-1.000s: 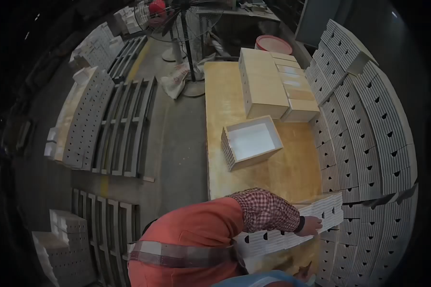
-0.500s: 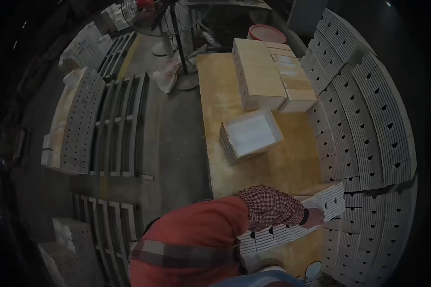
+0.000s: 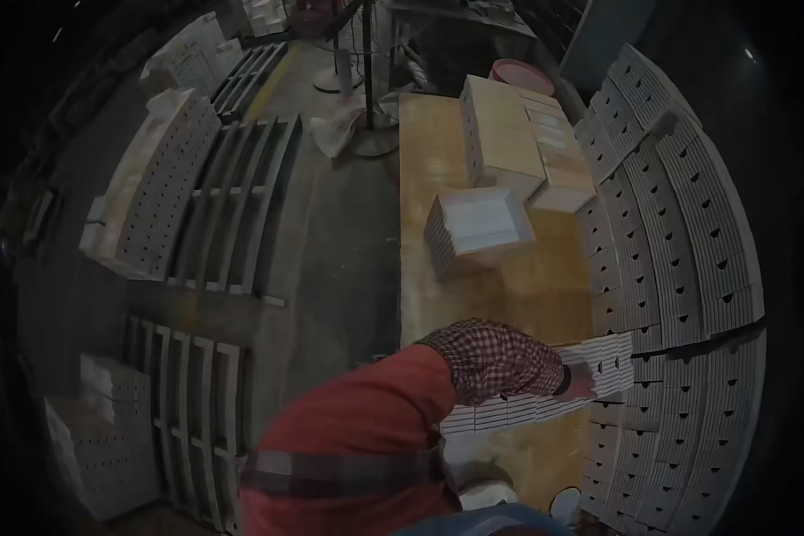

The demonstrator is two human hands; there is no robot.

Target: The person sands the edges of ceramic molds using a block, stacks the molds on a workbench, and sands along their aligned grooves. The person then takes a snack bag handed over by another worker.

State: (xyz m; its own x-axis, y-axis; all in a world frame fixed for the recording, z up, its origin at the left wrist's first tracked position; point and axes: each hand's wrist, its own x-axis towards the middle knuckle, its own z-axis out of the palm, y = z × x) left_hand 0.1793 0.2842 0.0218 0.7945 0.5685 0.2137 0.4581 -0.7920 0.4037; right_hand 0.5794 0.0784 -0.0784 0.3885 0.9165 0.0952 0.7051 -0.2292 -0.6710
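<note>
My left hand (image 3: 579, 382), in a red-and-white checked sleeve with a dark band at the wrist, reaches across to the right. It touches a row of white ridged stacked pieces (image 3: 613, 364) with dark notches, lying on the yellowish board table (image 3: 491, 308). Its fingers are too blurred to make out. The arm partly covers the row. Beyond it stands an open box-like stack (image 3: 482, 257) with a white inside and ridged sides. My right hand is out of view.
Closed pale boxes (image 3: 506, 125) stand at the table's far end. Tall notched stacks (image 3: 679, 232) line the right side. Pallets (image 3: 232, 205) and another notched stack (image 3: 165, 192) are on the left. A fan stand (image 3: 369, 98) stands beyond, near a red-rimmed tub (image 3: 523, 76).
The whole view has shifted and turned a little with the head. My left hand is still at the ridged row, whose right end appears slightly lower and less tilted.
</note>
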